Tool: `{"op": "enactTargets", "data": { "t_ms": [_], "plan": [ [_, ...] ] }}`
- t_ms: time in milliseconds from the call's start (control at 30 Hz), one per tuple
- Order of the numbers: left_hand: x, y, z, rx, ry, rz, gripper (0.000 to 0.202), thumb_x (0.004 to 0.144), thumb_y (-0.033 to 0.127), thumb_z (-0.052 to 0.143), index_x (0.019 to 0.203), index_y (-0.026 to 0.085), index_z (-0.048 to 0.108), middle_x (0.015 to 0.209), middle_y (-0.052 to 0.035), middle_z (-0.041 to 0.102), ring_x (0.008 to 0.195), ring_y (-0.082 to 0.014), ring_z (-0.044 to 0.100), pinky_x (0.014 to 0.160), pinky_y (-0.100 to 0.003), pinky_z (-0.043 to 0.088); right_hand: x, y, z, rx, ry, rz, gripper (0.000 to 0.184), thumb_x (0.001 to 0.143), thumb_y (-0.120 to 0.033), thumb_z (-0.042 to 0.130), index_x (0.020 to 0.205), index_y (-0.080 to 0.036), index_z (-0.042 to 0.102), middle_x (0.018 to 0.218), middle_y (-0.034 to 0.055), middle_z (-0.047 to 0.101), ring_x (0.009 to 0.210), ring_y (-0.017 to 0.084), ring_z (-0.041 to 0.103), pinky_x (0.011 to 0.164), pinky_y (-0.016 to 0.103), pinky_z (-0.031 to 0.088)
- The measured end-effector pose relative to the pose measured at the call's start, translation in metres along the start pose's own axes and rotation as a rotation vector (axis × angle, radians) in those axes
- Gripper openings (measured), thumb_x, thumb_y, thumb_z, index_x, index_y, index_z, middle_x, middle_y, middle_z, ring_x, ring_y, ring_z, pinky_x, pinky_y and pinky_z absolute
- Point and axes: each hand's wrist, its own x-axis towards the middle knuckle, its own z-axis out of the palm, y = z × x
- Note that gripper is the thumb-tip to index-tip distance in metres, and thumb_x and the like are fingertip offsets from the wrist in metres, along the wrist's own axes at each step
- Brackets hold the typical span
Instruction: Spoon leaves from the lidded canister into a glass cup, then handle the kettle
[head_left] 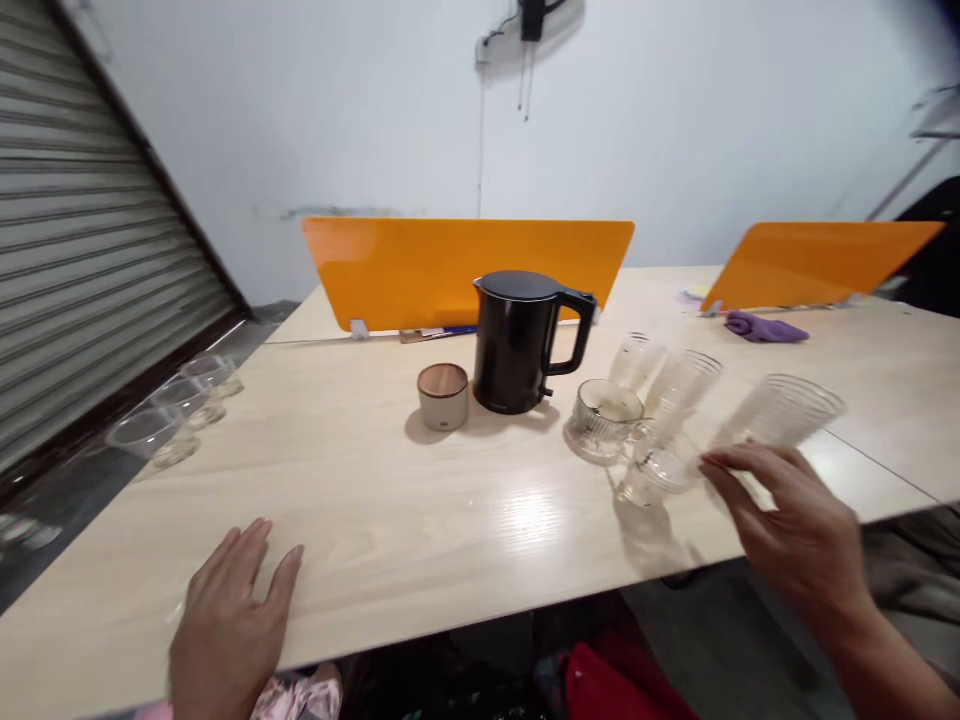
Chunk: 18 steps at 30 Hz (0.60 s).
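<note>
Glass cup point(664, 468), near the table's point(375, 540) front edge, beside the ribbed bowl point(596, 428): the right hand point(799, 530) pinches its rim; a slipping fingertip hold could knock it against the bowl; the left hand point(229, 610) lies flat, fingers apart

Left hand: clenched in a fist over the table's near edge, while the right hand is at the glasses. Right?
Not quite: the left hand isn't clenched. The head view shows it open, fingers extended. It is over the near edge of the table, and the right hand is at the glasses.
</note>
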Motion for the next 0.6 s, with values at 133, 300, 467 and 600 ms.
{"op": "enactTargets", "data": {
  "t_ms": [133, 300, 467, 600],
  "plan": [
    [0.009, 0.014, -0.002, 0.036, 0.078, -0.025, 0.037, 0.097, 0.037, 0.051, 0.127, 0.018, 0.064, 0.131, -0.0162, 0.069, 0.140, -0.0356, 0.052, 0.116, -0.058, 0.042, 0.016, -0.031, -0.004, -0.029, 0.079, 0.081, 0.010, 0.095, -0.033, 0.070, 0.105, -0.031, 0.071, 0.097, 0.0037, 0.074, 0.102, 0.029, 0.071, 0.095, 0.045, 0.055],
    [0.015, 0.020, -0.004, 0.049, 0.104, -0.032, 0.039, 0.101, 0.038, 0.050, 0.131, 0.017, 0.062, 0.129, -0.0162, 0.070, 0.137, -0.0355, 0.055, 0.112, -0.058, 0.046, 0.036, -0.094, 0.051, 0.301, -0.014, -0.175, 0.010, 0.094, -0.021, 0.070, 0.102, -0.027, 0.068, 0.094, 0.0029, 0.072, 0.093, 0.024, 0.068, 0.084, 0.040, 0.055],
    [0.015, 0.022, -0.003, 0.042, 0.133, -0.071, 0.041, 0.101, 0.042, 0.054, 0.130, 0.015, 0.063, 0.128, -0.0173, 0.071, 0.135, -0.0360, 0.056, 0.110, -0.056, 0.050, 0.046, -0.152, 0.132, 0.604, -0.161, -0.289, 0.012, 0.096, -0.011, 0.064, 0.096, -0.023, 0.064, 0.085, 0.0025, 0.070, 0.086, 0.021, 0.061, 0.080, 0.036, 0.052],
    [0.016, 0.023, -0.002, 0.020, 0.157, -0.079, 0.039, 0.101, 0.039, 0.057, 0.132, 0.016, 0.063, 0.128, -0.0163, 0.071, 0.134, -0.0351, 0.056, 0.110, -0.054, 0.050, 0.044, -0.171, 0.173, 0.615, -0.284, -0.303, 0.011, 0.099, -0.014, 0.060, 0.092, -0.022, 0.064, 0.085, 0.0042, 0.068, 0.084, 0.021, 0.057, 0.076, 0.035, 0.050]
  ]
}}
